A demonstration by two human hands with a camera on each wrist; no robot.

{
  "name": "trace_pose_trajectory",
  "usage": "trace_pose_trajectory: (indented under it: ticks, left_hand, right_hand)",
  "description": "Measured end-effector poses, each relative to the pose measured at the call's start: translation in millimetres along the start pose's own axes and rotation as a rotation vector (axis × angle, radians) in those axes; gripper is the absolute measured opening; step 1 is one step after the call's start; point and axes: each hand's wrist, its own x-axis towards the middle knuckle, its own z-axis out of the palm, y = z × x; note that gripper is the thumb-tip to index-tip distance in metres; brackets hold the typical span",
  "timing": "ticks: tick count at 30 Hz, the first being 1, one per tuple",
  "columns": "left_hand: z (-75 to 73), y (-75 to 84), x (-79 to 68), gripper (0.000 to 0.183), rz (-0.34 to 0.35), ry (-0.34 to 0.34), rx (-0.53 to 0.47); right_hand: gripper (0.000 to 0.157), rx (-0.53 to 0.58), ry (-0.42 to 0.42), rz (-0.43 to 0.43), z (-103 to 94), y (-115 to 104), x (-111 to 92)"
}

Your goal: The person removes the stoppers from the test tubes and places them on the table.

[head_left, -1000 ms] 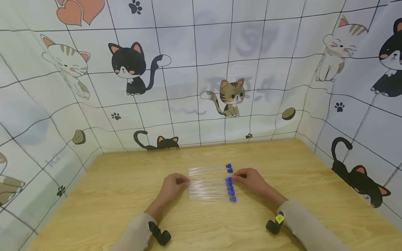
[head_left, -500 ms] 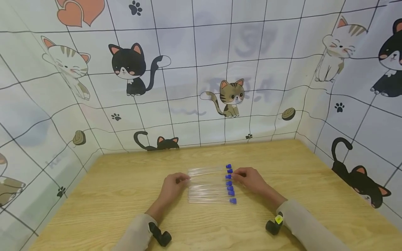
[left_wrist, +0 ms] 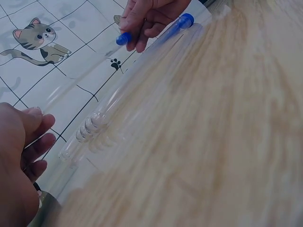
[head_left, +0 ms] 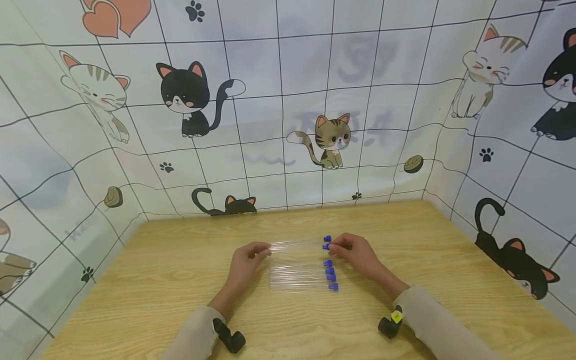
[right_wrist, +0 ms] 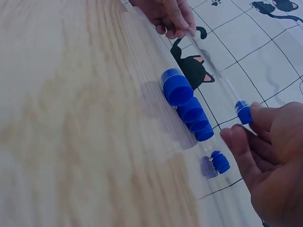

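Both hands hold one clear plastic test tube with a blue cap raised above the others. My left hand pinches its clear end, at the left in the head view. My right hand pinches it at the cap, partly covering it. In the left wrist view the raised tube slants between my left fingers and the right hand. Below it, several more capped tubes lie side by side on the table, their blue caps all facing right. Another tube's cap shows at the far side.
The wooden table meets a cloth backdrop printed with cats and grid lines on three sides. A small black camera is worn on the left wrist, and another black camera on the right.
A capped tube has come away from the near row. Both hands have lifted it off the table and a little farther back. The nearest tube in the row also shifted slightly.
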Motion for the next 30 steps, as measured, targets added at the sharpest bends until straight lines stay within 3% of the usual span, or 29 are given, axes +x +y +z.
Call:
trace_pose_trajectory:
  ticks: [5,11,16,23,30]
  left_hand:
    - [-4.6,20.0,-5.6,0.016,-0.01,-0.068,-0.121]
    - [-0.1,-8.2,2.8,0.024,-0.063,-0.055,-0.141]
    - [1.2,-16.3,3.4,0.033,-0.067,-0.058,-0.103]
    - [1.2,-13.6,2.2,0.033,-0.044,-0.047,-0.074]
    - [1.0,-11.2,2.3,0.03,-0.034,-0.025,-0.064]
  right_hand:
    - [0.019,0.097,0.028,0.015,0.7,-2.7,1.2]
    - [0.037,0.208,0.004,-0.009,0.7,-0.5,2.2]
    - [0.036,0.168,-0.041,-0.027,1.4,1.1,0.8]
    - [0.024,0.097,-0.091,-0.049,3.7,0.8,0.8]
    - [0.025,0.122,-0.096,-0.049,4.7,-1.2,1.6]
